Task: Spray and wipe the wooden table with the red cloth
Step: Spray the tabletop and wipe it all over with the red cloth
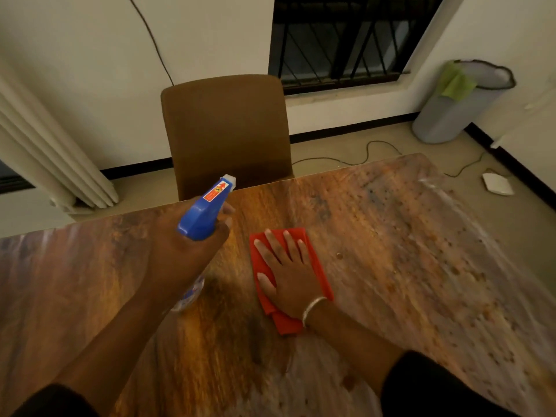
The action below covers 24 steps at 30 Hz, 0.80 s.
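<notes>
My left hand (186,254) grips a spray bottle with a blue trigger head (204,212), held above the wooden table (391,251), its white nozzle pointing toward the far edge. The bottle's clear body shows below my wrist. A folded red cloth (319,266) lies flat on the table's middle. My right hand (288,275) presses on it with fingers straight and spread; a silver bangle sits on that wrist. Droplets and wet streaks cover the table's right half.
A brown chair (225,130) stands pushed in at the table's far edge. A grey bin (451,115) with a green cloth over its rim is on the floor at the back right. A cable and a white device (498,185) lie on the floor beyond the right corner.
</notes>
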Motion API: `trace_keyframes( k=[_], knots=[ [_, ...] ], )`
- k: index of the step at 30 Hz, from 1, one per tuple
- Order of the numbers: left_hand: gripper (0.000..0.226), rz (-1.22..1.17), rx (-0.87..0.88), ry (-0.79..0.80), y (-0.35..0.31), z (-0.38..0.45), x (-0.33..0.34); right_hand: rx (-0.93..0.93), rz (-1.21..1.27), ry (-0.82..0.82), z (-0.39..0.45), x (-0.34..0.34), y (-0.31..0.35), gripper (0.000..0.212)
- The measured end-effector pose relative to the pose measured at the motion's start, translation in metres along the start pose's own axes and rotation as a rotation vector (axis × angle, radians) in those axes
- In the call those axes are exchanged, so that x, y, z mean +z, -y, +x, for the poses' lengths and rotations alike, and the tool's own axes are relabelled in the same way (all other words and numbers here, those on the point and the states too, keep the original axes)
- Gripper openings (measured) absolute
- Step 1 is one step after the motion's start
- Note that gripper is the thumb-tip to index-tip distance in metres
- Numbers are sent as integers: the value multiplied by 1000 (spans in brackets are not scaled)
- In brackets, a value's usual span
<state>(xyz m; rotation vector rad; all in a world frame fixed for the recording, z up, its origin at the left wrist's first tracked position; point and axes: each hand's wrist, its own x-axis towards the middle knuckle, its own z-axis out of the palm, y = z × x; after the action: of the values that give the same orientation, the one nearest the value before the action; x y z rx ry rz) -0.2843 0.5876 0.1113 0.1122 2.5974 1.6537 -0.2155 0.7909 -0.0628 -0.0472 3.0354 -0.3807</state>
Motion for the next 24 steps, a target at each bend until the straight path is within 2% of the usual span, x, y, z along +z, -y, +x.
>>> trace_keyframes(
  k=[2,3,6,8,11,14,17,21,24],
  knots=[
    [5,-39,-183,155,-3,1,10,53,11,25,40,-9,-6,71],
    [8,-29,-242,233,-5,4,14,79,18,39,56,-14,-7,71],
    [16,67,-290,388,-13,11,28,101,26,46,65,-18,-4,69],
    [14,123,-231,459,-22,10,41,86,15,16,42,-15,-3,66],
    [22,251,-68,552,-38,4,60,115,57,-17,-4,-13,-19,65],
    [15,336,40,630,-53,-3,84,172,46,-33,-44,-18,-49,64],
    [10,328,51,613,-63,-5,108,231,54,-46,-70,-23,-75,63],
    [22,371,124,599,-80,-9,133,335,40,-72,-100,-27,-109,63],
    [19,387,184,566,-86,-11,145,386,33,-88,-117,-30,-128,64]
  ],
)
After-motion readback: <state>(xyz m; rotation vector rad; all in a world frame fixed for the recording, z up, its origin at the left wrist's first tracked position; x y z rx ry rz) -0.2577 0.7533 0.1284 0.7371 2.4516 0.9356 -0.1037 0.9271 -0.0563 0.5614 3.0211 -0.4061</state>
